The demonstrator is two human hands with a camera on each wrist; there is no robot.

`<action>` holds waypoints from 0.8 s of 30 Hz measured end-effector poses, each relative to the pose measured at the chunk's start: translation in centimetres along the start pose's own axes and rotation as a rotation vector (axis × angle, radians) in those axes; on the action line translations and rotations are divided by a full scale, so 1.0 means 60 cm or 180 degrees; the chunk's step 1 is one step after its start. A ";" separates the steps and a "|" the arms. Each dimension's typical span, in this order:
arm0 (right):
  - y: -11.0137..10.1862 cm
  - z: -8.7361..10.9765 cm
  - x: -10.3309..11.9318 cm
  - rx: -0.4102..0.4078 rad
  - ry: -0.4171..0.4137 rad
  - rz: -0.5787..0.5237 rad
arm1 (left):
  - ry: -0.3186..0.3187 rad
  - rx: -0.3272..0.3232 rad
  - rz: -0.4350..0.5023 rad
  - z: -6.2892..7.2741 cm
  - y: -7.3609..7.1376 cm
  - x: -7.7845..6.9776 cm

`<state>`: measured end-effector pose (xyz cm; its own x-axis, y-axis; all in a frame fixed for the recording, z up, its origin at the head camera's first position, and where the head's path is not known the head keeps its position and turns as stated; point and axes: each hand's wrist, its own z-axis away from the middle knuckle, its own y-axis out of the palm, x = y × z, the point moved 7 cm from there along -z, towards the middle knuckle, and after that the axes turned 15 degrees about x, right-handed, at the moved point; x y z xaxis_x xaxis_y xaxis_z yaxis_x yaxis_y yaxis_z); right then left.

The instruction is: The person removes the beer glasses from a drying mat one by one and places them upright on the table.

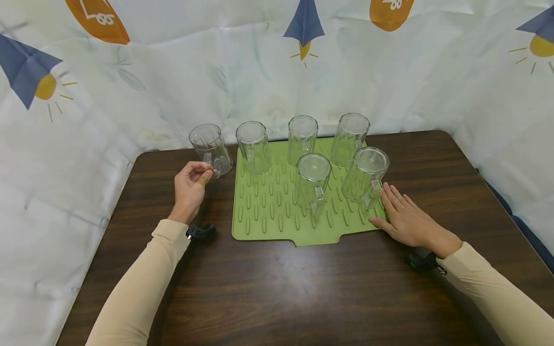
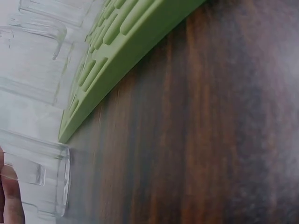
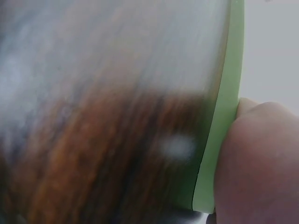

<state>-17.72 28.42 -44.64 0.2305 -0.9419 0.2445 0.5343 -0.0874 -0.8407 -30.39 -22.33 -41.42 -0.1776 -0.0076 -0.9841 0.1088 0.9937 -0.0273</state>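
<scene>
Left hand [image 1: 189, 187] pinches a plain glass mug [image 1: 212, 145].

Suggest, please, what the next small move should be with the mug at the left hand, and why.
Probably lift the mug by its handle toward the bare front-left part of the mat: the left hand pinches that handle, the mug stands on the table beside the mat, and five other mugs leave that corner free.

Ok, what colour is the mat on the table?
Light green; the mat shows best in the head view.
</scene>
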 end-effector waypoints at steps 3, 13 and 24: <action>0.000 0.001 0.001 -0.0005 -0.0004 -0.0002 | -0.0104 0.0046 -0.0068 0.002 -0.001 0.002; 0.003 0.003 0.002 -0.0018 -0.0007 0.0009 | -0.0228 0.0148 -0.0202 0.006 -0.003 0.001; 0.001 0.004 0.001 -0.0046 -0.0013 0.0006 | -0.0262 0.0460 -0.0315 0.011 0.001 -0.003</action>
<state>-17.46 28.42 -44.54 0.2348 -0.9407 0.2448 0.5220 -0.0904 -0.8481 -29.70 -22.37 -41.38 -0.1145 -0.1196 -0.9862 0.2353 0.9612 -0.1439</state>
